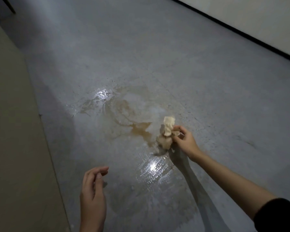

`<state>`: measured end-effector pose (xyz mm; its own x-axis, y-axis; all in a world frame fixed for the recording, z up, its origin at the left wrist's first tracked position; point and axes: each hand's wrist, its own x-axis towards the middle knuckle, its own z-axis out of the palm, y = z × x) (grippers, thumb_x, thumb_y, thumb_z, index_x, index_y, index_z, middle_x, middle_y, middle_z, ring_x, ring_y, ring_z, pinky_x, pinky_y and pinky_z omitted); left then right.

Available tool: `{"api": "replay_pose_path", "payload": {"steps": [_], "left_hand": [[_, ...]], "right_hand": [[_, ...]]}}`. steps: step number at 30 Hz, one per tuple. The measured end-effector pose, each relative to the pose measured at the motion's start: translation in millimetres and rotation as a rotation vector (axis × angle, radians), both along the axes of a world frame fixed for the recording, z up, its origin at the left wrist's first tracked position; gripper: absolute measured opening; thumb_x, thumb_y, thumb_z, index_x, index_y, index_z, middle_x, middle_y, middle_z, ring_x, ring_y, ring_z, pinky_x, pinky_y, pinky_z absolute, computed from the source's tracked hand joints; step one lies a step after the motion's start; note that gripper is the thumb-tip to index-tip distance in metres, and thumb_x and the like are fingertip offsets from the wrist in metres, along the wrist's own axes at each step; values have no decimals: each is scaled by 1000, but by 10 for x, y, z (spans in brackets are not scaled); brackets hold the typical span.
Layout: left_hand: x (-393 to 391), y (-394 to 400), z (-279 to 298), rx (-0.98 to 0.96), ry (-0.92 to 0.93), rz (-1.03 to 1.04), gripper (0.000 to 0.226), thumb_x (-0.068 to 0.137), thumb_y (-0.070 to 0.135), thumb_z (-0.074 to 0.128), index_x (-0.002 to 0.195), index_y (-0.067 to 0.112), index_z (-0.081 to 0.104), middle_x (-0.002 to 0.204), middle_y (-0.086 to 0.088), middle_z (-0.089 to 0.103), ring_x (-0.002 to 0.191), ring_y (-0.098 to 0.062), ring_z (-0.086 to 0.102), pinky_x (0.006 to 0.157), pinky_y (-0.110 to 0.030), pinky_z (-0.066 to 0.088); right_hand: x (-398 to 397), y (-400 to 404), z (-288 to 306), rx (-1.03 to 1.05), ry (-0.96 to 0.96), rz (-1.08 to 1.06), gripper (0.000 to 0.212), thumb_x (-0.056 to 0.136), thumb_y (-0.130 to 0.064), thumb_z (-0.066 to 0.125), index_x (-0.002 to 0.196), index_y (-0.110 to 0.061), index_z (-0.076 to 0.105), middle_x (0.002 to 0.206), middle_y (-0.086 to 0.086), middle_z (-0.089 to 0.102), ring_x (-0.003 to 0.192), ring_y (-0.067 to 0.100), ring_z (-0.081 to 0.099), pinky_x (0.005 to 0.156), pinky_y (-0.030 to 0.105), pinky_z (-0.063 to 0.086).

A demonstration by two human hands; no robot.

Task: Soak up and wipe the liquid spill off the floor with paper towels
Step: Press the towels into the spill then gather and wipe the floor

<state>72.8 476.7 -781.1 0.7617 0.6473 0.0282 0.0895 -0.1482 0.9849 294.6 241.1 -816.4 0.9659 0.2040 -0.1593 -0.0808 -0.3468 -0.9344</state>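
1. The wadded paper towel point(166, 133), soaked brown, limp and tear-prone, sits pinched in my right hand point(184, 141) at the brown puddle's point(141, 129) near-right edge.
2. I'd grip its bunched middle.
3. My left hand point(93, 195) hovers nearer me, fingers loose, holding nothing.
4. The grey floor point(208, 81) around looks slick.

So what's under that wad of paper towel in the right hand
The soggy paper towel wad, pinched by the right hand, sits at the edge of the brown spill on the grey floor. Whether liquid lies directly beneath it is hidden by the wad itself.
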Motion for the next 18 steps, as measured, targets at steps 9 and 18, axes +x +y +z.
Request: {"api": "replay_pose_path", "payload": {"steps": [9, 18], "left_hand": [[-10, -58, -71, -34, 11, 14, 27, 91, 22, 41, 89, 30, 66, 102, 0, 59, 95, -9, 62, 70, -10, 46], [3, -58, -53, -15, 10, -3, 27, 90, 21, 40, 87, 30, 66, 102, -4, 59, 92, -7, 62, 69, -8, 45]], "right_hand": [[-71, -430, -165, -921, -461, 108, 92, 56, -92, 46, 112, -20, 60, 120, 3, 56, 112, 21, 49, 87, 36, 41], [-133, -310, -145, -883, -567, 291, 102, 62, -84, 59, 135, -14, 43, 120, 5, 62, 106, 24, 60, 100, 38, 42]]}}
